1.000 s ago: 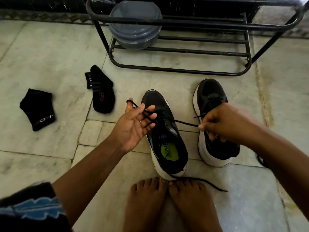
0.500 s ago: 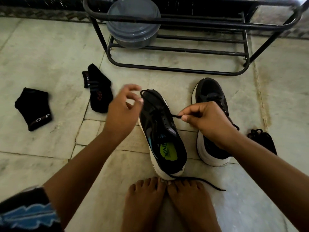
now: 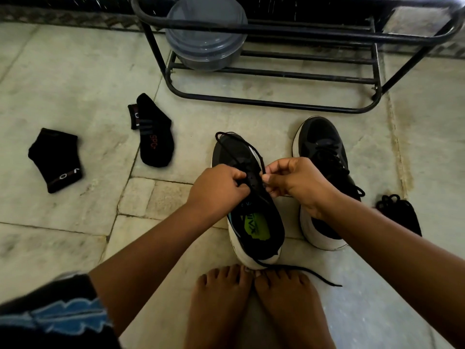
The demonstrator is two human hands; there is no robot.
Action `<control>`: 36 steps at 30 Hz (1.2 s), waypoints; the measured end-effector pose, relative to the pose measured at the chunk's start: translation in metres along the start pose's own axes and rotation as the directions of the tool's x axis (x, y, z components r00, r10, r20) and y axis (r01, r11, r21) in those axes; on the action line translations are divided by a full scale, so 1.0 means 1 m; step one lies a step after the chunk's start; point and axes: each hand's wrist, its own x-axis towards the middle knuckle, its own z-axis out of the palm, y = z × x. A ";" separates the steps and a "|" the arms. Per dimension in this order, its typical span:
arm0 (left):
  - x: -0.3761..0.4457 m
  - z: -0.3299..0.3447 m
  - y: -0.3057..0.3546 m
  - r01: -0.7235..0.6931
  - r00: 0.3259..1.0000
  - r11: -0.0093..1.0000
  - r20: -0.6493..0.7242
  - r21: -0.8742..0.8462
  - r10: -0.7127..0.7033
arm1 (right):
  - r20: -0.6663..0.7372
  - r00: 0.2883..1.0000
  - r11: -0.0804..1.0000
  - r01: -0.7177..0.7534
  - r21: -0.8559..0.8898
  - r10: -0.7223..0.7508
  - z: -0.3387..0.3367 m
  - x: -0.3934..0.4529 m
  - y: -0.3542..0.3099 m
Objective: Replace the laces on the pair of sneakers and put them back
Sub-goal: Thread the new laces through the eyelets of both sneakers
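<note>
The lace point(image 3: 240, 147) is pinched over the near sneaker point(image 3: 254, 212) at centre by both the left hand point(image 3: 219, 187) and right hand point(image 3: 292, 180), probably for threading an eyelet. The heel is braced against the toes point(image 3: 251, 275) at 6 o'clock, apparently for steadiness; the other sneaker point(image 3: 324, 157), already laced, is just beside it at 3 o'clock.

Illumination was dim, soft and diffuse, with a greenish cast over the marble floor point(image 3: 75, 71). The brightest patch lay at 1 o'clock near the frame corner; the top edge beyond the metal rack point(image 3: 276, 31) fell to near black. Shadows were faint and soft-edged. Wide-angle distortion bowed the rack bars and floor joints toward the edges. The sleeve point(image 3: 55, 316) at 7 o'clock was blurred. The centre was sharp, though black items lost surface detail.
</note>
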 end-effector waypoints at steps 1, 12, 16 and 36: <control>0.001 0.003 -0.001 0.013 1.000 0.999 0.002 -0.048 -0.013 | 0.023 1.000 1.000 0.011 -0.006 -0.011 0.000 0.001 -0.001; 0.001 0.021 -0.004 0.165 0.983 0.741 0.043 -0.651 -0.181 | -0.038 0.994 0.986 0.092 -0.138 -0.098 0.008 0.019 -0.003; 0.001 0.023 -0.006 0.183 0.981 0.758 0.063 -0.626 -0.185 | -0.085 0.984 0.967 0.137 -0.215 -0.159 0.014 0.017 0.003; 0.000 0.025 -0.015 0.061 0.998 0.842 0.012 -0.537 -0.065 | 0.052 0.953 0.737 0.264 -0.622 -0.298 0.033 -0.020 0.035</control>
